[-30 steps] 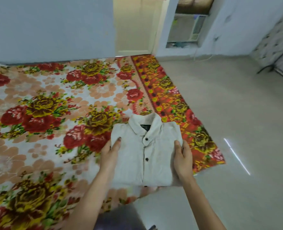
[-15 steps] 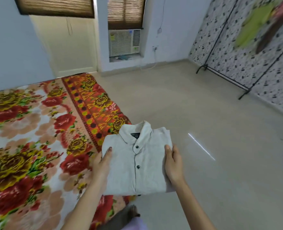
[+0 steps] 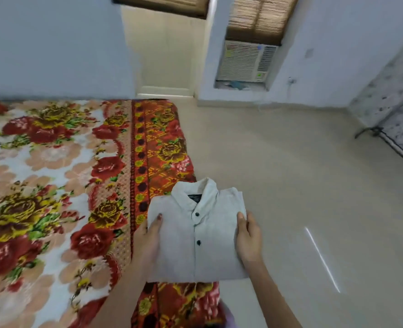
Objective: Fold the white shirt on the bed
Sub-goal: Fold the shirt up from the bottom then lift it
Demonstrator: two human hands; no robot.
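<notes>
The white shirt (image 3: pixel 195 235) is folded into a neat rectangle, collar away from me, with dark buttons down its front. I hold it up between both hands, over the right edge of the bed (image 3: pixel 54 185) and partly over the floor. My left hand (image 3: pixel 149 235) grips its left side, thumb on top. Gripping the right side the same way is my right hand (image 3: pixel 249 237). The bed carries a red, yellow and white floral blanket.
Beige tiled floor (image 3: pixel 290 174) spreads to the right of the bed. A window air conditioner (image 3: pixel 245 61) sits in the far wall beside a pale doorway (image 3: pixel 165 55). A dark metal rack foot (image 3: pixel 370 132) stands at the far right by a patterned wall.
The folded shirt has come off the blanket and is now held beyond the bed's right edge. My view has swung right, then partly back left. Both hands keep their grip.
</notes>
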